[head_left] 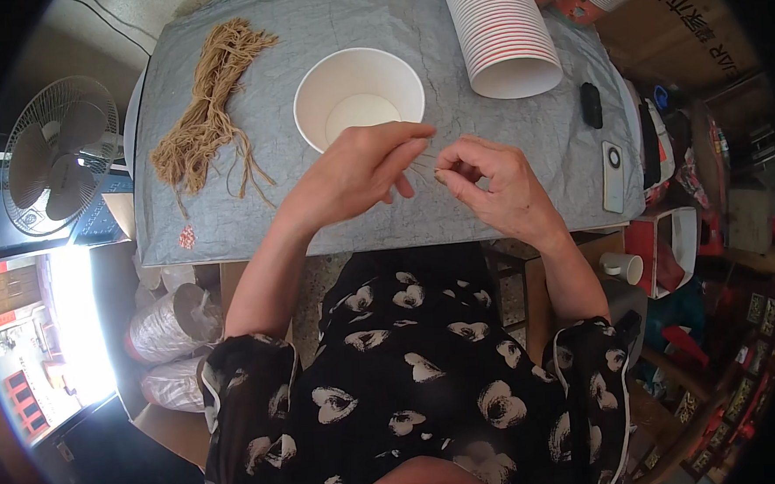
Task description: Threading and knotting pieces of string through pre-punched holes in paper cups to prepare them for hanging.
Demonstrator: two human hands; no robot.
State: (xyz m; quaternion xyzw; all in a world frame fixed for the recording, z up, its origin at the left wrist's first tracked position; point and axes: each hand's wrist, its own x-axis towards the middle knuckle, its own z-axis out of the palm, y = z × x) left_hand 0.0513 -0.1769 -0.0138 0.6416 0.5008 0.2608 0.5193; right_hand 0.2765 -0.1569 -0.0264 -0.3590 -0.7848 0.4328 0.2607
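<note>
One garment (425,367) frames two hands (345,178) (503,183) near one bowl (314,97).

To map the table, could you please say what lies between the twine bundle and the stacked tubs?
The head view shows a white tub between the twine bundle and the stacked tubs.

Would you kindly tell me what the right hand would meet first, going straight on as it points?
Most likely the left hand, just across from the right hand, though their relative depth is hard to judge.
</note>
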